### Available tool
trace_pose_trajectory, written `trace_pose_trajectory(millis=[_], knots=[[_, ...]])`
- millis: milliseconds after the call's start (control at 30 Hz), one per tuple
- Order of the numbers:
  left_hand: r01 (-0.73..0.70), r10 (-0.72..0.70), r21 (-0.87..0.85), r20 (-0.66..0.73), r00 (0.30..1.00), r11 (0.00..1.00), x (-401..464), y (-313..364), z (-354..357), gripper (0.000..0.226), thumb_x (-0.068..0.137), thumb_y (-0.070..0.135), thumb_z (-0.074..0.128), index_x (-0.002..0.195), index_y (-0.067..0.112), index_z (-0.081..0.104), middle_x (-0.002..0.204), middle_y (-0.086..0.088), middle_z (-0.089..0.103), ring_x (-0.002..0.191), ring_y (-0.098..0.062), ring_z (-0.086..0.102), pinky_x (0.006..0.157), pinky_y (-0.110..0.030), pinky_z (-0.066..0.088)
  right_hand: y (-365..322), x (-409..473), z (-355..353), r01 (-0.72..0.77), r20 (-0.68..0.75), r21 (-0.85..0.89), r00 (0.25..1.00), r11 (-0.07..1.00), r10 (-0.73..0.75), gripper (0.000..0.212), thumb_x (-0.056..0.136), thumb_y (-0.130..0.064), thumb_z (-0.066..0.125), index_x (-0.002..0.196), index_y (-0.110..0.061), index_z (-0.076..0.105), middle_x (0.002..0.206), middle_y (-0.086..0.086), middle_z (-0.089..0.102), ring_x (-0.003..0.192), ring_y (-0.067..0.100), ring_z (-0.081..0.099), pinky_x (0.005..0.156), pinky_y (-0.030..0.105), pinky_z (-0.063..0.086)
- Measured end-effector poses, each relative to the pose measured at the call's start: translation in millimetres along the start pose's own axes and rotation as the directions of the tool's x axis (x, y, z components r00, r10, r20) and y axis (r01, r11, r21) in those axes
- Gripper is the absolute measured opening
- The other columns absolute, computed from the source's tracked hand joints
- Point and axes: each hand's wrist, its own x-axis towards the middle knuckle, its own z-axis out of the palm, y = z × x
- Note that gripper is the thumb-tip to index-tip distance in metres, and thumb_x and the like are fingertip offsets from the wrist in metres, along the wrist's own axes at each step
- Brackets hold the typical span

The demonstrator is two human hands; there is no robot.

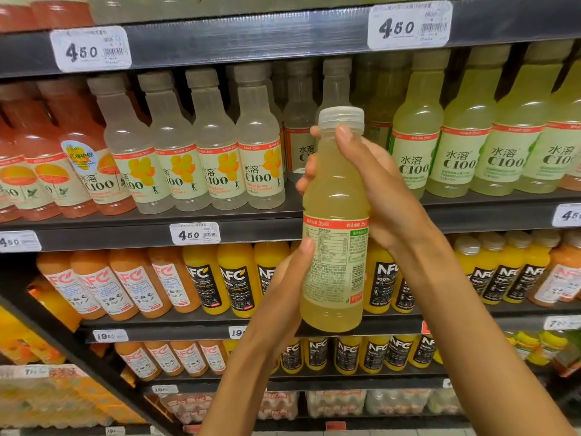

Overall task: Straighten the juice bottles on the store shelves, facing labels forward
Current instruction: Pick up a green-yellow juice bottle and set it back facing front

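Bottle (334, 215) sits off the shelf, upright between my hands, its back label facing me. My right hand (374, 180) grips the neck; my left hand (290, 278) cups the base. I should probably twist until the front shows, then slide it into the gap (301, 184).

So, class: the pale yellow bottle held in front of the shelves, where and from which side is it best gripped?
Probably the shoulder below the cap, from the right, as the right hand does: the pale yellow bottle stands upright and narrows there. The left hand steadies the labelled lower body.
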Motion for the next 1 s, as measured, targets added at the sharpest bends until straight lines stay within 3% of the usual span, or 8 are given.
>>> trace_pose_trajectory(millis=[133,233,333,400,533,733,867,1000], knots=[[-0.049,0.052,-0.021,0.138,0.989,0.999,-1.3,-1.9,1.4,0.079,0.066,0.077,0.060,0.123,0.022,0.062,0.120,-0.013,0.065,0.110,-0.030,0.063,0.099,-0.052,0.046,-1.7,-0.7,4.1,-0.002,0.133,0.155,0.991,0.988,-0.019,0.040,0.089,-0.039,0.056,0.118,-0.012,0.053,0.079,0.005,0.064,0.074,0.019,0.065,0.072,0.031,0.054],[-0.075,0.068,0.045,0.138,0.988,0.996,-2.3,-1.2,5.2,0.076,0.058,0.077,0.067,0.112,0.023,0.066,0.107,-0.006,0.071,0.098,-0.025,0.068,0.085,-0.040,0.055,-2.5,-2.2,5.7,-0.032,0.211,0.234,0.977,0.972,-0.019,0.048,0.078,-0.042,0.065,0.114,-0.012,0.058,0.081,0.005,0.066,0.081,0.020,0.067,0.082,0.034,0.052],[-0.126,0.128,0.133,-0.003,0.992,0.983,-0.3,5.5,5.6,0.063,0.057,0.068,0.073,0.107,0.032,0.064,0.100,0.006,0.073,0.093,-0.012,0.070,0.072,-0.023,0.055,-5.3,-5.8,-0.2,0.035,0.066,-0.056,0.997,0.998,-0.031,0.038,0.088,-0.036,0.060,0.118,-0.013,0.058,0.095,0.005,0.070,0.096,0.025,0.068,0.086,0.037,0.055],[-0.169,0.194,0.189,-0.127,0.973,0.967,5.9,9.9,3.4,0.051,0.057,0.057,0.071,0.102,0.036,0.059,0.094,0.014,0.072,0.087,-0.001,0.068,0.066,-0.013,0.052,-7.1,-9.1,-0.9,0.066,-0.018,-0.302,0.997,0.951,-0.075,0.037,0.090,-0.031,0.059,0.124,-0.016,0.053,0.105,-0.001,0.071,0.101,0.017,0.067,0.080,0.027,0.055],[-0.177,0.256,0.333,-0.210,0.944,0.926,14.5,3.3,1.8,0.060,0.054,0.054,0.070,0.104,0.028,0.050,0.092,0.004,0.068,0.082,-0.003,0.066,0.067,-0.017,0.053,5.9,-8.8,11.5,0.050,-0.128,-0.437,0.985,0.898,-0.118,0.043,0.079,-0.035,0.068,0.117,-0.023,0.051,0.104,-0.005,0.068,0.094,0.005,0.067,0.076,0.019,0.054],[-0.111,0.118,0.216,-0.018,0.993,0.970,12.2,2.9,-14.5,0.066,0.057,0.057,0.076,0.113,0.034,0.051,0.103,0.013,0.071,0.098,-0.007,0.068,0.074,-0.020,0.054,8.1,-4.1,7.2,0.077,-0.099,-0.255,0.989,0.964,-0.106,0.013,0.087,-0.022,0.064,0.098,-0.020,0.058,0.072,-0.003,0.068,0.074,0.013,0.067,0.064,0.025,0.054],[0.012,-0.024,0.158,0.080,0.997,0.987,7.1,1.4,-16.9,0.094,0.036,0.077,0.076,0.111,0.026,0.050,0.098,0.014,0.074,0.094,-0.008,0.070,0.074,-0.020,0.055,2.9,0.0,2.8,0.090,0.040,-0.043,0.995,0.995,-0.089,0.021,0.083,-0.022,0.063,0.102,-0.015,0.057,0.075,-0.001,0.067,0.075,0.016,0.067,0.065,0.028,0.054],[-0.046,0.045,0.194,0.005,0.999,0.980,7.3,0.7,-7.7,0.087,0.044,0.075,0.075,0.110,0.023,0.056,0.100,0.006,0.074,0.094,-0.014,0.070,0.073,-0.022,0.055,0.3,5.0,-0.8,0.127,-0.051,-0.174,0.989,0.977,-0.138,0.028,0.090,-0.033,0.054,0.109,-0.014,0.057,0.084,-0.001,0.071,0.091,0.019,0.069,0.073,0.028,0.055]])
